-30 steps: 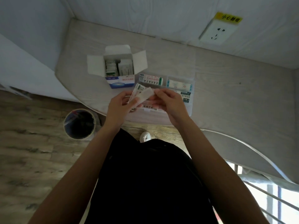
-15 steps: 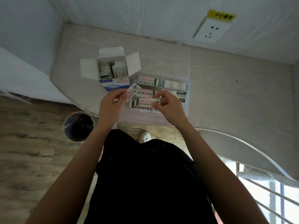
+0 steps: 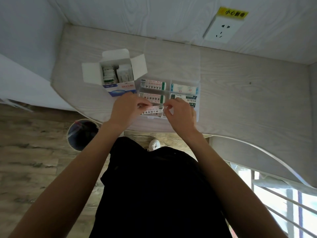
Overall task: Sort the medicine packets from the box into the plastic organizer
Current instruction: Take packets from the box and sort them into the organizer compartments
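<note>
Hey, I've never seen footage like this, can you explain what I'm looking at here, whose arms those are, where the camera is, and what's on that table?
This is one view from a camera worn on a person's head, looking down past their dark clothes at their own bare arms. No machine is involved. On the pale table stands an open cardboard box with packets still inside. Right of it lies a clear plastic organizer, its compartments already holding medicine packets. The left hand and right hand together pinch one packet by its ends, over the near left compartment. A bin stands on the floor below.
</note>
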`<state>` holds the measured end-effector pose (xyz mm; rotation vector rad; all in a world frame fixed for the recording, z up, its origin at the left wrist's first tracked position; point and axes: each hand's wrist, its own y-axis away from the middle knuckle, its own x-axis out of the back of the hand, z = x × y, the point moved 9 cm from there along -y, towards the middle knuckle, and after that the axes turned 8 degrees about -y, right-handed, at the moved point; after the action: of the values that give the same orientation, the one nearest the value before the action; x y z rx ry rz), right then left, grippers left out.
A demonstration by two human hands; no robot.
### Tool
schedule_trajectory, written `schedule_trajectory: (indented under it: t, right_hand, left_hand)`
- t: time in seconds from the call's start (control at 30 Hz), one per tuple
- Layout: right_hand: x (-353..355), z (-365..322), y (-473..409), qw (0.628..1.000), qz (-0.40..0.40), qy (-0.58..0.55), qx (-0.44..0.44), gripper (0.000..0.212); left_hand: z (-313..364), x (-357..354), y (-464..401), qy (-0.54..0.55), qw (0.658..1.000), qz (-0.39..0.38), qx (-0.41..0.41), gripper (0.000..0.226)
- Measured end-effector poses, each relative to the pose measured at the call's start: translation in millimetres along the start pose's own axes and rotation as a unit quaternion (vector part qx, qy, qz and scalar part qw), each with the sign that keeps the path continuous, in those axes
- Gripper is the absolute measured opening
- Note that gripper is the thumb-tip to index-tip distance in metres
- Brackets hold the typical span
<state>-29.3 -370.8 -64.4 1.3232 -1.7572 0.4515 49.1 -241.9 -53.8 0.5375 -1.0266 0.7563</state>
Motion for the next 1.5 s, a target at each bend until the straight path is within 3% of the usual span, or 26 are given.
schedule_trajectory:
  t: [0.2, 0.43, 0.57, 0.77, 1.0, 1.27, 1.5]
  right_hand:
    - [4.5, -2.2, 1.5, 0.999, 0.027, 0.034, 0.031, 0.017]
    - [-9.7, -6.4, -2.7, 0.993, -0.032, 0.11, 0.014, 0.031]
    - [-13.4, -6.8, -1.6, 0.996, -0.055, 0.075, 0.013, 0.028]
    - [-10.6, -21.1, 2.6, 0.982, -0.038, 0.18, 0.047, 0.021]
    - [-11.6, -11.0, -3.3, 0.987, -0.044, 0.153, -0.015, 0.017]
    - [-1.2, -22.6, 3.0, 0.981, -0.017, 0.191, 0.03, 0.022]
    - [-9.6, -13.5, 14.1, 0.988, -0.043, 0.147, -0.01, 0.026]
  left_hand:
    - [16.1, -3.0, 0.6, -0.114, 0.992, 0.022, -0.058, 0.021]
    - [21.1, -6.3, 5.4, -0.202, 0.977, -0.006, -0.062, 0.029]
    - [19.5, -8.8, 5.7, -0.207, 0.976, -0.009, -0.061, 0.029]
    - [17.9, -8.7, 5.9, -0.216, 0.975, -0.004, -0.055, 0.029]
    - [8.3, -15.8, 6.8, -0.209, 0.977, 0.003, -0.045, 0.025]
    - [10.7, -8.4, 11.1, -0.204, 0.977, 0.044, -0.048, 0.014]
    - [9.1, -10.2, 11.4, -0.216, 0.975, 0.044, -0.04, 0.017]
